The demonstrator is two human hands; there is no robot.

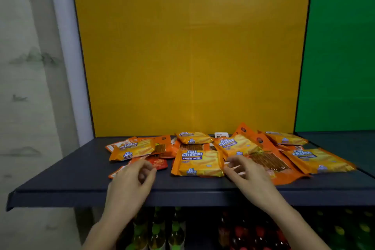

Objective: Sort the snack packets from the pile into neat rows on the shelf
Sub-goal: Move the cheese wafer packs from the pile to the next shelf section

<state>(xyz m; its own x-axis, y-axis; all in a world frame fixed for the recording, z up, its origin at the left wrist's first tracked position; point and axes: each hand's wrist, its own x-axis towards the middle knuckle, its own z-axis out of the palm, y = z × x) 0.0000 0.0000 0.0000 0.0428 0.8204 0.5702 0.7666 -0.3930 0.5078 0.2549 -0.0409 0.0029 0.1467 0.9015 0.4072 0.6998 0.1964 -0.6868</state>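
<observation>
Snack packets (233, 148) are lying in a messy pile on the dark blue shelf (81, 172). The front yellow packet (199, 162) is showing "Cal Cheese, Cheese Wafer". The left hand (129, 182) is hovering just left of it, fingers (138, 166) loosely curled and holding nothing. The right hand (251, 178) is reaching beside that packet's right edge, fingers spread wide.

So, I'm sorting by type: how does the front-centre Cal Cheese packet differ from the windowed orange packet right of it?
The Cal Cheese packet is yellow and opaque; the orange packet shows brown sticks through its window. The Cal Cheese packet is squarish, the orange packet longer. Both lie flat.
</observation>
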